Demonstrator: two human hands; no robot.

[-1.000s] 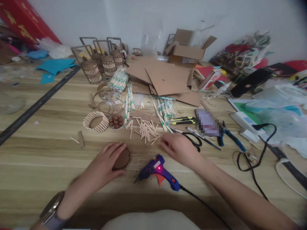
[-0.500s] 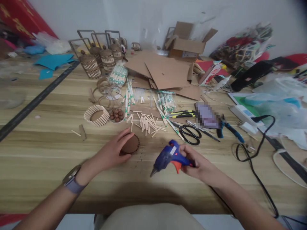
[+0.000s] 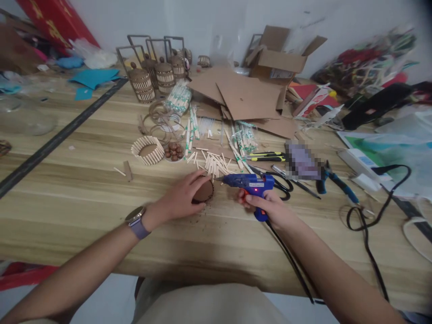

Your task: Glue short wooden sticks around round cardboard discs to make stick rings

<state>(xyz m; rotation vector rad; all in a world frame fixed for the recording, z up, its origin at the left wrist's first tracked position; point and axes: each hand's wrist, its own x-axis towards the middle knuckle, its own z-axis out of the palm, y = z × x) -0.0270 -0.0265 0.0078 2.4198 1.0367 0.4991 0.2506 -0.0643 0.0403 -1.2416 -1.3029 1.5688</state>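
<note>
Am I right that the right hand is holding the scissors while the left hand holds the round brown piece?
Not quite: the head view shows the right hand holding a blue glue gun; the left hand does hold the round brown piece.

On a wooden table [image 3: 101, 225], the left hand [image 3: 178, 195] holds a round brown piece [image 3: 204, 192]. At its three o'clock, the right hand [image 3: 272, 204] grips a blue glue gun [image 3: 248, 181], nozzle towards nine o'clock. A stick ring [image 3: 155, 157] sits at ten o'clock.
</note>
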